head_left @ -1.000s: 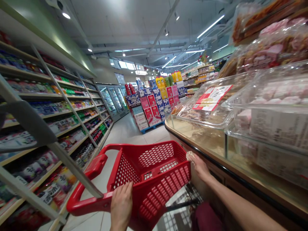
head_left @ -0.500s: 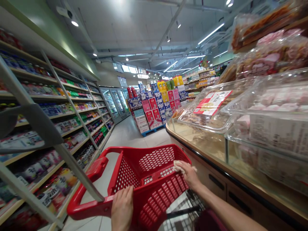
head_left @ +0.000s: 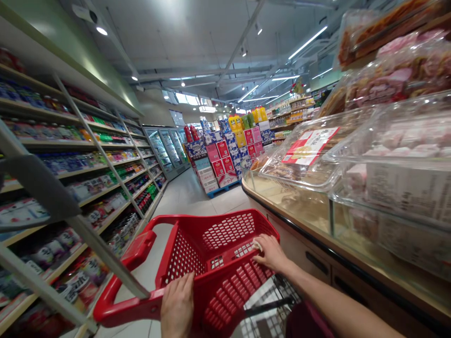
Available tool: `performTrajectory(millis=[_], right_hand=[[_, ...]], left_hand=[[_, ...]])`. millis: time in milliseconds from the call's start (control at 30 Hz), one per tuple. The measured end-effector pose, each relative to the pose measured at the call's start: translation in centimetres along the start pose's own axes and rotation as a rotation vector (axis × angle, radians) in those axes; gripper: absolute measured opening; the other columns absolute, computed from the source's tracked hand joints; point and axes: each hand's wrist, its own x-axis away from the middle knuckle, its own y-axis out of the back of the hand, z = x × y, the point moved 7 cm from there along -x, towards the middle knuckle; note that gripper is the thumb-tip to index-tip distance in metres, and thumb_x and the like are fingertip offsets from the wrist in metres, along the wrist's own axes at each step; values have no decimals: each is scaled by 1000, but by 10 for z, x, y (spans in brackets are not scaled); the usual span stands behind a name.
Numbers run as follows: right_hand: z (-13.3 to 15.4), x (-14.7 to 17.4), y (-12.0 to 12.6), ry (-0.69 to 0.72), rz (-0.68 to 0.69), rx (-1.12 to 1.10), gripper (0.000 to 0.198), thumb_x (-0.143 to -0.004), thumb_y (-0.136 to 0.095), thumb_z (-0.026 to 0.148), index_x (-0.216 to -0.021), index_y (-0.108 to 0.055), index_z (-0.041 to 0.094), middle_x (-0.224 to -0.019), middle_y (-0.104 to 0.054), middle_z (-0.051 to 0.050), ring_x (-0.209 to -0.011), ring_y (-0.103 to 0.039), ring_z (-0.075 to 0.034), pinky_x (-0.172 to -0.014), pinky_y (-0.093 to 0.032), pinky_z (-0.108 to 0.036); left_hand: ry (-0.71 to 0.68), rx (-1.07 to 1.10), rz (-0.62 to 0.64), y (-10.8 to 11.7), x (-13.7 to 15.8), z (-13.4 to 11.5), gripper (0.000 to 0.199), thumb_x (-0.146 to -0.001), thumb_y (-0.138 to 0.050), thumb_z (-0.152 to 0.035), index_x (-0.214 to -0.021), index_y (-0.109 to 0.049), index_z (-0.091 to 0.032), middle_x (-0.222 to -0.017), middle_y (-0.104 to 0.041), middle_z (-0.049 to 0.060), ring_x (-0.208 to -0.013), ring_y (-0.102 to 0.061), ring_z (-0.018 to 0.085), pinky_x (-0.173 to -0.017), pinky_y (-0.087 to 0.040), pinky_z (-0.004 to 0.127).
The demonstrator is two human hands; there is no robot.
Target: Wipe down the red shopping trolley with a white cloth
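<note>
A red plastic shopping cart basket (head_left: 229, 233) with slotted walls fills the lower middle of the head view. My left hand (head_left: 178, 303) grips its near rim, fingers curled over the edge and the thumb hidden. At the right end of the basket, my right hand (head_left: 272, 253) is closed on a whitish cloth (head_left: 257, 244) against the rim. Most of the cloth is covered by the fingers; only a small piece shows. The cart's red handle (head_left: 105, 300) curves away to the left.
Shelves of bottles and packs (head_left: 102, 166) line the left side. A grey metal pole (head_left: 109, 256) slants across the left foreground. On the right stands a glass-edged counter (head_left: 303, 225) with clear food boxes (head_left: 306, 150). Stacked cartons (head_left: 223, 162) stand ahead on a blue pallet.
My right hand has turned at the rim, and less of the cloth shows now. My left hand keeps its hold on the near rim. The view has shifted slightly.
</note>
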Motion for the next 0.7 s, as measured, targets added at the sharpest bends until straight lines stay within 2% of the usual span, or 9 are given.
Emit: performTrajectory(millis=[133, 200, 300, 367, 433, 467, 500, 633, 700], right_hand=[[-8, -5, 19, 150, 110, -83, 26, -72, -48, 19, -93, -63, 25, -93, -65, -1, -89, -57, -17, -82, -40, -30], [-27, -1, 32, 113, 29, -96, 28, -74, -44, 17, -92, -64, 24, -95, -65, -2, -90, -57, -18, -81, -41, -29], [-42, 15, 34, -61, -191, -20, 37, -71, -42, 12, -101, -62, 20, -111, -59, -7, -104, -52, -22, -89, -38, -38], [-25, 25, 16, -29, -222, 19, 40, -72, -41, 10, -106, -60, 22, -118, -54, -7, -112, -46, -22, -93, -35, -42], [5, 30, -3, 146, -146, 42, 41, -74, -41, 9, -107, -58, 26, -122, -51, -4, -116, -42, -20, -96, -30, -44], [13, 30, -8, 198, -101, 59, 42, -74, -41, 8, -108, -58, 27, -124, -50, -3, -118, -40, -19, -98, -27, -44], [14, 29, -8, 188, -65, 80, 43, -74, -41, 6, -108, -58, 27, -125, -49, -3, -119, -38, -19, -99, -25, -44], [-27, 23, 22, -205, -110, 160, 42, -77, -37, 6, -108, -58, 25, -124, -50, -7, -117, -41, -23, -95, -29, -47], [-19, 23, 17, -216, -128, 149, 41, -79, -35, 7, -109, -58, 24, -123, -50, -7, -116, -42, -23, -94, -31, -46]], left_hand=[[-8, 2, 11, 1, -1, -1, 34, -76, -39, -9, -101, -61, -17, -94, -66, 3, -86, -53, 18, -84, -34, 33], [-6, 10, 18, 2, 0, -2, 34, -76, -39, -8, -101, -61, -16, -94, -66, 3, -87, -53, 19, -84, -34, 34], [12, 25, 38, 5, -1, -5, 34, -76, -39, -8, -102, -60, -16, -95, -65, 4, -88, -53, 19, -85, -33, 34], [27, 34, 64, 7, -4, -6, 35, -76, -39, -7, -102, -60, -15, -96, -65, 4, -88, -53, 19, -85, -33, 34], [44, 38, 93, 9, -5, -7, 35, -76, -38, -8, -102, -60, -15, -96, -65, 4, -88, -53, 19, -85, -34, 33], [52, 37, 107, 10, -6, -7, 34, -76, -38, -8, -102, -60, -15, -96, -65, 4, -88, -53, 19, -84, -34, 33], [60, 36, 118, 11, -5, -7, 34, -77, -38, -8, -102, -60, -16, -96, -65, 4, -88, -53, 19, -84, -34, 33], [70, 22, 137, 16, 0, -8, 34, -77, -38, -8, -102, -60, -16, -97, -65, 5, -88, -54, 19, -83, -35, 33], [69, 13, 137, 18, 2, -11, 34, -77, -38, -7, -102, -60, -15, -97, -65, 5, -89, -54, 20, -83, -35, 34]])
